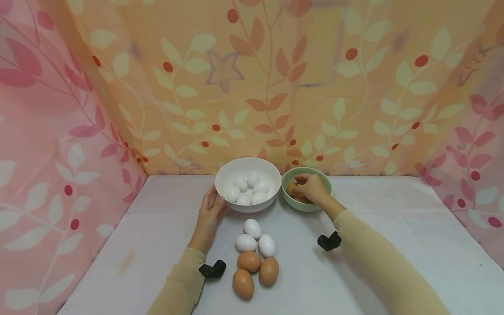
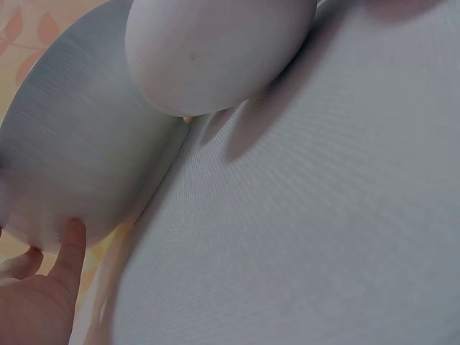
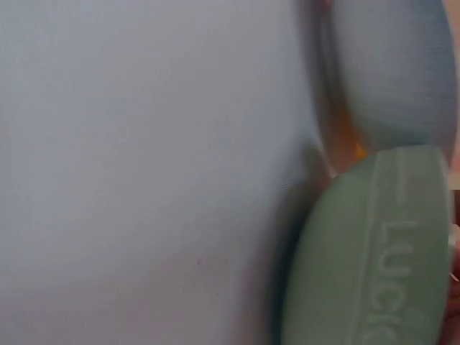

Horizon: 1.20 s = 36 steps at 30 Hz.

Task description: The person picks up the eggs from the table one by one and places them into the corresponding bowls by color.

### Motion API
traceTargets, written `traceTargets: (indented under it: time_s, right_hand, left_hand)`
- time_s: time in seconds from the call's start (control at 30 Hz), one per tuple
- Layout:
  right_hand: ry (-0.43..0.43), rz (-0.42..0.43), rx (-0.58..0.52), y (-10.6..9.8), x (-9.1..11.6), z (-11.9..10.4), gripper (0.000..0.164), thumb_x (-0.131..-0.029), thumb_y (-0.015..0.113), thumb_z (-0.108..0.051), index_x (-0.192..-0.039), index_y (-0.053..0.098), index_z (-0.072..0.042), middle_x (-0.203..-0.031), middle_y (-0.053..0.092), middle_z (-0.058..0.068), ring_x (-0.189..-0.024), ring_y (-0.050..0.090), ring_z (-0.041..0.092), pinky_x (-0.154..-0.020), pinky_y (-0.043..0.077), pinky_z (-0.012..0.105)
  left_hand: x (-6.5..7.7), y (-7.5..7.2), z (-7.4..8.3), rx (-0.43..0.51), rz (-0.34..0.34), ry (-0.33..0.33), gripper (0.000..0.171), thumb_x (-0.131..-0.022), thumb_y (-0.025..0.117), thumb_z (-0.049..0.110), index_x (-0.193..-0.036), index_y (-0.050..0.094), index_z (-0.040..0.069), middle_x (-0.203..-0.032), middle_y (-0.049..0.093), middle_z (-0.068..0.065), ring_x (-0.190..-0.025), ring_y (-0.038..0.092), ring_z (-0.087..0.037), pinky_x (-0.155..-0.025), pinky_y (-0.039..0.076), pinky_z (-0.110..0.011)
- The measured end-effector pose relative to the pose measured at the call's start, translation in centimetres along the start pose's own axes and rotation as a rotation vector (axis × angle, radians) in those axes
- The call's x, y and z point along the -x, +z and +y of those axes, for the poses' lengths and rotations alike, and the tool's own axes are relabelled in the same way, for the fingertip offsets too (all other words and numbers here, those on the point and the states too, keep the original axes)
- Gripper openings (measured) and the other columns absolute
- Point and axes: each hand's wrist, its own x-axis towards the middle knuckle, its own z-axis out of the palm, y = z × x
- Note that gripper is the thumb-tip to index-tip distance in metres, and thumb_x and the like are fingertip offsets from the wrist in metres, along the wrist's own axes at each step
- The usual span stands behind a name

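Several white eggs (image 1: 244,199) lie in the large white bowl (image 1: 248,209) at the back of the table. My left hand (image 1: 209,214) rests against that bowl's left side, fingertips on its outer wall (image 2: 86,129). To its right stands a smaller green bowl (image 1: 285,199) with raised lettering, seen close in the right wrist view. My right hand (image 1: 313,189) reaches into it, thumb and fingers pinching a brown egg (image 1: 292,189). Other brown eggs below are partly hidden by the hand. In front of the white bowl, three white eggs (image 1: 252,228) and three brown eggs (image 1: 243,284) lie grouped.
A pale cloth covers the table (image 1: 118,236). A patterned orange curtain (image 1: 252,87) hangs right behind the bowls, with pink curtains (image 1: 51,153) at the sides. Black wrist cameras (image 1: 212,269) stick out from both sleeves.
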Motion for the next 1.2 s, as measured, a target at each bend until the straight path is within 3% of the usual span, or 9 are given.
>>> traceTargets:
  time_s: [0.07, 0.23, 0.4, 0.53, 0.73, 0.9, 1.0, 1.2]
  right_hand:
    - [-0.009, 0.018, -0.060, -0.5, 0.9, -0.5, 0.053, -0.086, 0.076, -0.013, -0.133, 0.059, 0.005, -0.135, 0.062, 0.022, -0.129, 0.056, 0.035, -0.106, 0.050, 0.041]
    - [-0.064, 0.012, -0.284, -1.0, 4.2, -1.8, 0.052, -0.086, 0.076, -0.010, -0.132, 0.059, 0.006, -0.135, 0.060, 0.026, -0.126, 0.059, 0.033, -0.091, 0.055, 0.019]
    - [-0.114, -0.017, -0.425, -0.2, 7.5, -2.3, 0.052, -0.086, 0.076, -0.006, -0.132, 0.057, 0.009, -0.134, 0.059, 0.029, -0.119, 0.065, 0.030, -0.087, 0.053, 0.011]
    - [-0.098, -0.021, -0.442, 0.8, 9.2, -2.1, 0.054, -0.083, 0.080, -0.010, -0.130, 0.060, 0.006, -0.133, 0.061, 0.024, -0.125, 0.061, 0.031, -0.090, 0.053, 0.012]
    - [-0.054, -0.044, -0.402, 2.2, 10.6, -1.2, 0.049, -0.082, 0.081, -0.015, -0.125, 0.065, 0.000, -0.129, 0.066, 0.018, -0.128, 0.059, 0.029, -0.094, 0.053, 0.017]
    - [-0.013, -0.063, -0.387, 3.4, 11.3, -0.5, 0.050, -0.083, 0.080, -0.016, -0.128, 0.064, 0.000, -0.130, 0.065, 0.020, -0.131, 0.056, 0.030, -0.100, 0.054, 0.028]
    - [0.009, -0.072, -0.405, 4.3, 11.5, -0.4, 0.050, -0.082, 0.082, -0.015, -0.126, 0.065, 0.000, -0.129, 0.066, 0.020, -0.128, 0.059, 0.030, -0.097, 0.056, 0.028]
    - [-0.024, -0.125, -0.459, 6.1, 11.5, -0.9, 0.053, -0.081, 0.082, -0.015, -0.127, 0.063, 0.003, -0.129, 0.065, 0.022, -0.124, 0.061, 0.034, -0.097, 0.056, 0.030]
  left_hand:
    - [-0.1, 0.1, 0.0, -0.004, -0.006, -0.001, 0.063, -0.103, 0.054, 0.020, -0.158, 0.024, 0.022, -0.167, 0.017, -0.002, -0.152, 0.025, -0.016, -0.112, 0.044, -0.032]
    - [-0.4, 0.2, 0.2, -0.009, -0.016, 0.021, 0.062, -0.104, 0.054, 0.019, -0.158, 0.024, 0.020, -0.167, 0.017, -0.003, -0.153, 0.022, -0.018, -0.118, 0.038, -0.041]
    - [-0.5, 0.1, 0.2, -0.008, -0.015, 0.016, 0.062, -0.103, 0.054, 0.019, -0.158, 0.024, 0.021, -0.167, 0.018, -0.003, -0.152, 0.023, -0.017, -0.110, 0.045, -0.029]
    - [-0.3, 0.0, -0.1, -0.005, -0.005, 0.007, 0.063, -0.103, 0.054, 0.019, -0.158, 0.024, 0.020, -0.167, 0.018, -0.003, -0.151, 0.025, -0.017, -0.103, 0.048, -0.020]
    - [0.0, 0.0, -0.5, -0.007, -0.010, 0.001, 0.062, -0.104, 0.054, 0.020, -0.158, 0.023, 0.022, -0.167, 0.018, -0.003, -0.151, 0.026, -0.018, -0.111, 0.045, -0.030]
    - [0.3, 0.4, -0.6, -0.012, -0.010, -0.014, 0.063, -0.103, 0.055, 0.021, -0.158, 0.024, 0.022, -0.167, 0.019, -0.003, -0.151, 0.027, -0.018, -0.108, 0.047, -0.026]
    - [0.4, 0.3, -0.5, -0.027, -0.016, -0.021, 0.063, -0.103, 0.054, 0.022, -0.158, 0.023, 0.024, -0.167, 0.019, -0.001, -0.150, 0.027, -0.016, -0.110, 0.046, -0.028]
    - [0.3, 0.1, 0.0, -0.017, -0.003, -0.014, 0.062, -0.103, 0.055, 0.024, -0.157, 0.024, 0.026, -0.166, 0.019, 0.002, -0.149, 0.029, -0.013, -0.113, 0.043, -0.032]
